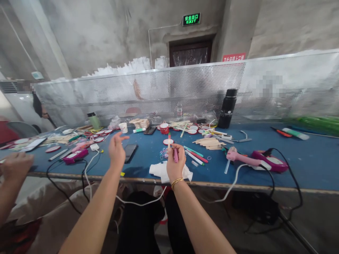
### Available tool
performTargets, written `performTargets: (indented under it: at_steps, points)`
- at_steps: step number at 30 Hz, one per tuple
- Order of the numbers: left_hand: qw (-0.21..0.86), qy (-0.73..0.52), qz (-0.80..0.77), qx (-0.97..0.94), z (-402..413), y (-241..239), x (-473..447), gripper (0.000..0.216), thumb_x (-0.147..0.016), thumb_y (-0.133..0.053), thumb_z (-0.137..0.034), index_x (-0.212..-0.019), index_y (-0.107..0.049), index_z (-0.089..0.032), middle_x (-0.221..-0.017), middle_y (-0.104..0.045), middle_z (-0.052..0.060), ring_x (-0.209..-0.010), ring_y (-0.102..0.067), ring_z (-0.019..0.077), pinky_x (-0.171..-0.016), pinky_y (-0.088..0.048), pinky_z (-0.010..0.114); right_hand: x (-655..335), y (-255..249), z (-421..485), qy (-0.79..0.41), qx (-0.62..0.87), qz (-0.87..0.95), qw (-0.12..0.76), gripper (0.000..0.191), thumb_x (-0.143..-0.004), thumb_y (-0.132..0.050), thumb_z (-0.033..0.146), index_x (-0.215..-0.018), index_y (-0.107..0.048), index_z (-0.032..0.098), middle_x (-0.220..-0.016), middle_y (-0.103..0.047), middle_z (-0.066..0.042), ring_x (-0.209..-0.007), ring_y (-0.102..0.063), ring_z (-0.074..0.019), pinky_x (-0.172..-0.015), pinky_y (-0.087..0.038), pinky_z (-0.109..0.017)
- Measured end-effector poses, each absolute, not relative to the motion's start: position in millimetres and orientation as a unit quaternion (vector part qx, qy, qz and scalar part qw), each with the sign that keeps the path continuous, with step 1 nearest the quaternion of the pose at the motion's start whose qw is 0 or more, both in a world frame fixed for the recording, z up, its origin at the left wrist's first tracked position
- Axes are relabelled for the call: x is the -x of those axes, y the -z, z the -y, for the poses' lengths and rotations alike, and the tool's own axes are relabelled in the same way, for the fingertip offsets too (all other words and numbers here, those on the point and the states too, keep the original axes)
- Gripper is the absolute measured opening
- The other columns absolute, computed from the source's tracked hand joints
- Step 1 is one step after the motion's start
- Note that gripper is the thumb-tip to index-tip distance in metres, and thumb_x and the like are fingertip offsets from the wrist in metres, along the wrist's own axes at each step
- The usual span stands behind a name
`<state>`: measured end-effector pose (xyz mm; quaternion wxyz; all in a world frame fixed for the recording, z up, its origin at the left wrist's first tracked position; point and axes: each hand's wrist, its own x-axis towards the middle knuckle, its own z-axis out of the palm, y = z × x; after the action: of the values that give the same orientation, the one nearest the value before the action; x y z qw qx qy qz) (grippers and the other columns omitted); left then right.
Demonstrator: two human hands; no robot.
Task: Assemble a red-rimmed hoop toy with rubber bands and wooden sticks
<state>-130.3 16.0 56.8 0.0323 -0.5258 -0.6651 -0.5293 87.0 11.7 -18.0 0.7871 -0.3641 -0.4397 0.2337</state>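
My right hand [177, 163], with a gold bracelet at the wrist, is closed over the table's front part. It holds a pink marker [176, 155] and an upright wooden craft stick [169, 141] with a green and red tip. My left hand [117, 151] is raised with its fingers apart and nothing in them. A dark phone [130, 153] lies just to its right. Under my right hand is a white tissue [159, 170]. Beside that hand lie several markers [195, 157] and small coloured rubber bands [163, 153]. A red-rimmed white disc [167, 141] is behind the stick.
A pink glue gun [245, 157] with a white cable lies at right. Wooden sticks [209, 143], a red roll [164, 128] and a black bottle [227, 108] stand or lie farther back. A perforated metal screen [164, 91] closes the far side. Another person's hand [18, 164] is at left.
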Motion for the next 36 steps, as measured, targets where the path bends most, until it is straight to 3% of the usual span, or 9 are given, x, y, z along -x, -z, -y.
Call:
performTargets:
  at_steps: [4, 7, 16, 20, 25, 29, 32, 36]
  points:
    - [-0.089, 0.574, 0.534, 0.614, -4.5, -32.0, 67.2, 0.048, -0.093, -0.052, -0.052, -0.123, -0.065, -0.018, -0.104, -0.075, 0.008, -0.099, -0.066, 0.0244, -0.092, -0.051, 0.037, -87.7, 17.3, -11.3, -0.234, 0.366, 0.442, 0.785, 0.017, -0.090, -0.057, 0.034, -0.102, -0.059, 0.021, -0.088, -0.065, -0.003, -0.078, -0.062, -0.0173, -0.076, -0.049, -0.032]
    - [-0.155, 0.560, 0.500, 0.642, -6.3, -20.0, 34.9, 0.041, -0.086, -0.062, -0.049, -0.113, -0.073, -0.019, -0.106, -0.073, 0.009, -0.095, -0.066, 0.0238, -0.083, -0.053, 0.035, -87.6, 16.8, -12.8, -0.221, 0.367, 0.452, 0.782, 0.016, -0.090, -0.057, 0.032, -0.102, -0.059, 0.021, -0.091, -0.065, -0.004, -0.081, -0.062, -0.0182, -0.080, -0.050, -0.034]
    - [-0.242, 0.584, 0.473, 0.614, -16.3, -18.1, 7.5, 0.036, -0.079, -0.066, -0.049, -0.091, -0.079, -0.018, -0.089, -0.074, 0.007, -0.077, -0.064, 0.0187, -0.064, -0.048, 0.027, -80.4, 18.8, -20.7, -0.222, 0.359, 0.476, 0.772, 0.018, -0.086, -0.059, 0.029, -0.102, -0.059, 0.021, -0.097, -0.065, -0.006, -0.086, -0.062, -0.0184, -0.082, -0.052, -0.034]
    - [-0.262, 0.594, 0.488, 0.584, -12.8, -17.0, 6.6, 0.037, -0.081, -0.063, -0.050, -0.090, -0.075, -0.017, -0.079, -0.070, 0.004, -0.066, -0.059, 0.0151, -0.054, -0.041, 0.024, -81.9, 11.7, -15.8, -0.253, 0.351, 0.447, 0.783, 0.023, -0.090, -0.058, 0.038, -0.104, -0.057, 0.021, -0.096, -0.066, -0.005, -0.084, -0.064, -0.0175, -0.081, -0.052, -0.033]
    - [-0.278, 0.554, 0.496, 0.608, 0.0, -17.0, 13.7, 0.030, -0.082, -0.062, -0.047, -0.071, -0.065, -0.019, -0.056, -0.058, -0.003, -0.047, -0.047, 0.0104, -0.048, -0.036, 0.022, -86.0, -0.1, -5.3, -0.296, 0.355, 0.393, 0.795, 0.039, -0.097, -0.042, 0.051, -0.108, -0.063, 0.019, -0.087, -0.064, -0.003, -0.076, -0.060, -0.0160, -0.072, -0.051, -0.030]
    - [-0.296, 0.512, 0.493, 0.638, 3.1, -11.8, 19.4, 0.031, -0.084, -0.060, -0.048, -0.072, -0.063, -0.020, -0.051, -0.059, -0.004, -0.042, -0.045, 0.0103, -0.045, -0.034, 0.022, -85.4, 0.4, 4.0, -0.276, 0.345, 0.428, 0.789, 0.027, -0.092, -0.052, 0.040, -0.103, -0.063, 0.019, -0.085, -0.063, -0.003, -0.075, -0.059, -0.0167, -0.068, -0.050, -0.030]
    - [-0.304, 0.506, 0.485, 0.645, 0.9, -7.0, 22.5, 0.030, -0.084, -0.060, -0.048, -0.072, -0.060, -0.020, -0.056, -0.062, -0.003, -0.045, -0.051, 0.0108, -0.047, -0.036, 0.022, -85.7, 2.1, 9.0, -0.219, 0.353, 0.481, 0.772, 0.014, -0.087, -0.058, 0.033, -0.089, -0.060, 0.020, -0.078, -0.062, -0.001, -0.071, -0.059, -0.0167, -0.069, -0.049, -0.030]
    - [-0.317, 0.512, 0.473, 0.644, -1.1, -2.1, 24.9, 0.025, -0.083, -0.061, -0.045, -0.079, -0.061, -0.020, -0.062, -0.064, -0.002, -0.052, -0.057, 0.0128, -0.051, -0.040, 0.022, -88.2, 2.8, 10.2, -0.153, 0.362, 0.527, 0.754, 0.011, -0.087, -0.059, 0.030, -0.080, -0.058, 0.021, -0.073, -0.063, 0.000, -0.070, -0.060, -0.0170, -0.070, -0.047, -0.031]
